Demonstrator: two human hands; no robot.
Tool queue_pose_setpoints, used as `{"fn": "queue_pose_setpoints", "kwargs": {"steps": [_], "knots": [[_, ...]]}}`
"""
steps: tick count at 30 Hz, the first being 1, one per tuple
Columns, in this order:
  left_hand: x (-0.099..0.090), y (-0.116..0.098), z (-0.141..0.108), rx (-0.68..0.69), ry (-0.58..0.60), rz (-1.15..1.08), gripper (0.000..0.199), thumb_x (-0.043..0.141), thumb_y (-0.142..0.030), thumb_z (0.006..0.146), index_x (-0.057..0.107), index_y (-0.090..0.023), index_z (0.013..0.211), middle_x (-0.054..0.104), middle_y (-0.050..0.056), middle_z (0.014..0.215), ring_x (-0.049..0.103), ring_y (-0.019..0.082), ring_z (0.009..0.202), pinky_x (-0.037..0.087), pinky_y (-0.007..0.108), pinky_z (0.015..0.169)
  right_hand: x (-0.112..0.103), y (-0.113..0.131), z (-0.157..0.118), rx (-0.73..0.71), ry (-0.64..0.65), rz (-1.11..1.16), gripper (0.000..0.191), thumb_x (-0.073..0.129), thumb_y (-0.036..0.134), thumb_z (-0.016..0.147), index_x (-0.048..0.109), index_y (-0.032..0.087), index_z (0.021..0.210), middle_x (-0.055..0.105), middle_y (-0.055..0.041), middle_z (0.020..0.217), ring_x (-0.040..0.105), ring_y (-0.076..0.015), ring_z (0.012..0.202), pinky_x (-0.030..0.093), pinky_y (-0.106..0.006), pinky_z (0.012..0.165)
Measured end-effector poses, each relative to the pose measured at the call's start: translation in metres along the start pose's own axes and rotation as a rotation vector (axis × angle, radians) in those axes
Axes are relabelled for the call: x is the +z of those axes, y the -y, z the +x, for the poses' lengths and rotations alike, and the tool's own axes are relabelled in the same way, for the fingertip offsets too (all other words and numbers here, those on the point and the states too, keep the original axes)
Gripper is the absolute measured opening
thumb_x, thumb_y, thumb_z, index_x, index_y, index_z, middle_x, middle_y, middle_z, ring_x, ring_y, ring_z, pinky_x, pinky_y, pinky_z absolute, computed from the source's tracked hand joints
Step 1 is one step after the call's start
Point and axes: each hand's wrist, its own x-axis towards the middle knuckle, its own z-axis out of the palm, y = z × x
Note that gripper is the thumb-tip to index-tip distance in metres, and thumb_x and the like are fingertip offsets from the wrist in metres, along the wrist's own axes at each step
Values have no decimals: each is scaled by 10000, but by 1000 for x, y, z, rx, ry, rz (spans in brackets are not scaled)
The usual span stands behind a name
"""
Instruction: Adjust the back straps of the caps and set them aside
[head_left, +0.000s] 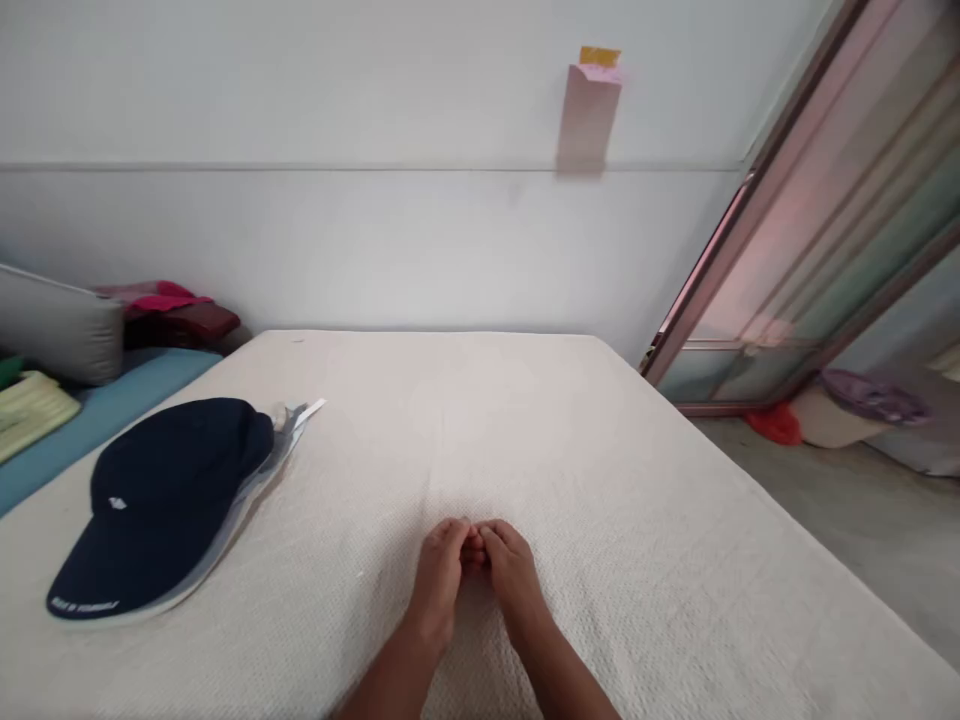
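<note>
We hold our left grip (438, 572) and right grip (513, 570) curled closed, fingertips brought together, over the cream counter (637, 470). Left of them lies a navy cap (172, 490), brim angled towards us; beyond, a white wall (337, 250).

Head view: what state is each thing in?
Left hand, curled closed, no held item visible.
Right hand, likewise, close beside the left.
Cap, right way up, brim toward the near left.
Cloth, spread, lightly creased.
Paper, hanging on the wall.
Glazed panel, open or shut unclear.
</note>
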Motion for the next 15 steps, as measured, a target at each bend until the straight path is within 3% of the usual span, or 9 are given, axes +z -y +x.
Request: {"fn": "queue_pose_setpoints", "kwargs": {"steps": [10, 15], "knots": [[-3, 7, -4, 56, 56, 15, 290, 574, -428, 774, 620, -155, 689, 641, 61, 721, 591, 187, 697, 453, 303, 669, 10, 12, -8, -84, 17, -29, 279, 468, 411, 804, 528, 185, 651, 549, -27, 664, 501, -166, 648, 417, -265, 606], [-4, 6, -9, 77, -1, 77, 384, 542, -492, 785, 674, -132, 781, 690, 135, 863, 619, 254, 866, 463, 340, 773, 23, 9, -9, -117, 36, -80, 326, 449, 447, 823, 523, 183, 647, 570, -36, 665, 518, -174, 659, 414, -280, 632]]}}
